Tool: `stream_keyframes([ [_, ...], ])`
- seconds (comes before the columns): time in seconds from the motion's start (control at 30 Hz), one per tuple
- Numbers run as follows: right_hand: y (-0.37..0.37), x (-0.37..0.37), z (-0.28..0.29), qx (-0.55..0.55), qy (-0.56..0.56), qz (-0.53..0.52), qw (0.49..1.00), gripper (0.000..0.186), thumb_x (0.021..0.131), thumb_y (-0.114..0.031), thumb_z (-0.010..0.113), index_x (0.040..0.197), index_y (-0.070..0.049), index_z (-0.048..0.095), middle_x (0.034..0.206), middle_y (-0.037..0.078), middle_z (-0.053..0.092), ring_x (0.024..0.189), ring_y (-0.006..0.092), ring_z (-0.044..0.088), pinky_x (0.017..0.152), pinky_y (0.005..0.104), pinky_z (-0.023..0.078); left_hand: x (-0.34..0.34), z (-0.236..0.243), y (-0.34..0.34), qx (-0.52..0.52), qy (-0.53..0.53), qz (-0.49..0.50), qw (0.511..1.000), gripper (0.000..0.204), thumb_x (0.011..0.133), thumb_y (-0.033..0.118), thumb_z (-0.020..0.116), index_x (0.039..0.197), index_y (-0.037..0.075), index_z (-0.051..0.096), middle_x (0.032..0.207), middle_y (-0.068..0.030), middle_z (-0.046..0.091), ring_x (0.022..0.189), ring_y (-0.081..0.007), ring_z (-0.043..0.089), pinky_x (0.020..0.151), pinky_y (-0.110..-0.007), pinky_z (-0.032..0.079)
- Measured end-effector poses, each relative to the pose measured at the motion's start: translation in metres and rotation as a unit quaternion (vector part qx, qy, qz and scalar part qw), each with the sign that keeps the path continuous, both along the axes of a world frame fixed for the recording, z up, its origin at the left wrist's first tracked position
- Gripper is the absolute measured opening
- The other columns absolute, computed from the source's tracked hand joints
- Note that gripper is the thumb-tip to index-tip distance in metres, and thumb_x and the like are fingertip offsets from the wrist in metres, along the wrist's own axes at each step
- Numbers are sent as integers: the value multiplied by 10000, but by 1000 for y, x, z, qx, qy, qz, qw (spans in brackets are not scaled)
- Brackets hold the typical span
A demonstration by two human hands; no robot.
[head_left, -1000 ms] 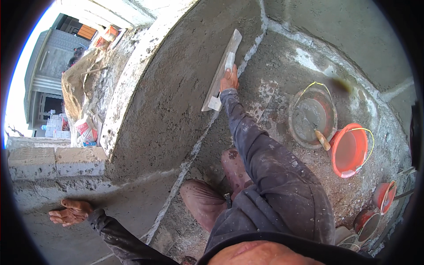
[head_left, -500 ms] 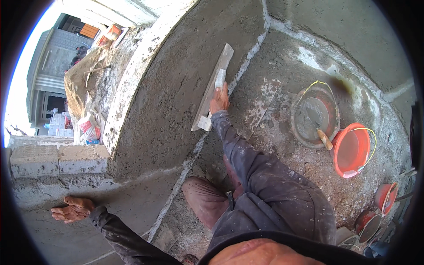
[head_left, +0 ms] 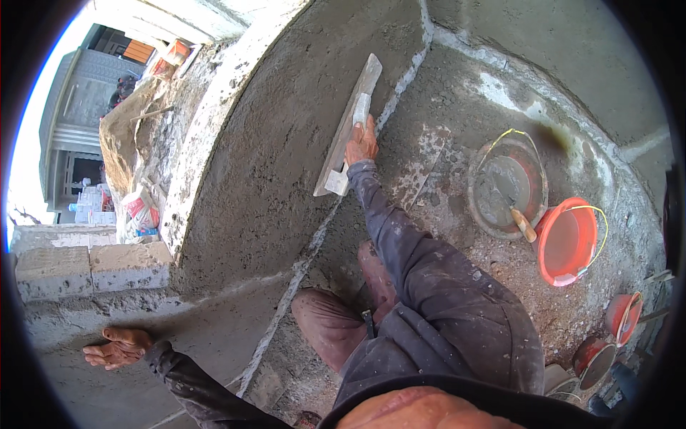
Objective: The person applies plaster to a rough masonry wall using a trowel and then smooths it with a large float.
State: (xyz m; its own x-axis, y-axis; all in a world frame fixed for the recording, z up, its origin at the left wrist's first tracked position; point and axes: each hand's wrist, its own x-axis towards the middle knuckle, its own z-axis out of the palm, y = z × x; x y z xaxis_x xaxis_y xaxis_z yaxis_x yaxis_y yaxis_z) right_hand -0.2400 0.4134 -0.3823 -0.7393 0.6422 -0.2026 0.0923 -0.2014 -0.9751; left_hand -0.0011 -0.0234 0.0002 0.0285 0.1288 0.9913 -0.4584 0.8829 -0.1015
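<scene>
In my right hand (head_left: 362,145) is a long plastering float (head_left: 348,136), its pale handle gripped in my closed fingers. The float's flat blade lies along the grey plastered wall (head_left: 279,136), slanting up and to the right, with its lower end near the white seam at the wall's foot. Over at the left, my left hand (head_left: 118,348) holds nothing. Its fingers are apart, and it rests on or just beside the grey wall below the blocks; contact is hard to tell.
A bucket of wet mortar (head_left: 504,189) with a wooden-handled tool (head_left: 524,224) in it stands at the right. Beside it is an orange bucket of cloudy water (head_left: 567,242). More buckets (head_left: 594,363) sit at the lower right. Concrete blocks (head_left: 128,267) top the wall at left.
My right hand has slid the float a little up and to the right along the wall. The left hand has stayed nearly in place.
</scene>
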Motion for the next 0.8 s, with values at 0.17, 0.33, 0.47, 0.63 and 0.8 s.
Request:
stream_keyframes([
  [0.17,-21,-2,50,229,258,6,939,598,1106,-360,468,1629,-86,371,1447,281,600,1260,475,645,1002,513,567,2,2,4,3,-15,0,1000,995,985,840,306,1626,84,389,1685,-195,361,1599,-344,260,1271,-624,125],
  [0.33,18,-31,16,201,105,-8,974,590,1112,-424,428,1623,-130,395,1326,274,674,963,418,750,866,498,620,1,1,-2,-12,-4,12,1000,1013,972,860,287,1619,90,410,1659,-200,403,1575,-365,306,1258,-628,146],
  [0.47,25,-21,-56,-127,-134,22,983,589,1114,-375,443,1635,-112,366,1286,225,697,666,274,698,685,412,631,-1,2,-6,-12,4,5,1000,997,981,847,296,1617,90,415,1662,-200,398,1574,-366,306,1259,-620,148],
  [0.63,-11,-9,9,132,247,18,960,597,1097,-317,471,1637,-100,335,1454,280,595,1282,493,618,1040,530,541,3,2,-3,-8,-3,3,1000,985,986,839,297,1622,95,408,1672,-202,379,1582,-362,290,1265,-617,142],
  [0.8,49,-64,44,237,218,-27,946,567,1101,-392,465,1621,-176,394,1386,281,638,1226,484,653,997,524,565,2,1,-4,-4,-14,15,1000,965,997,809,342,1641,90,361,1692,-206,344,1598,-361,259,1265,-623,140],
])
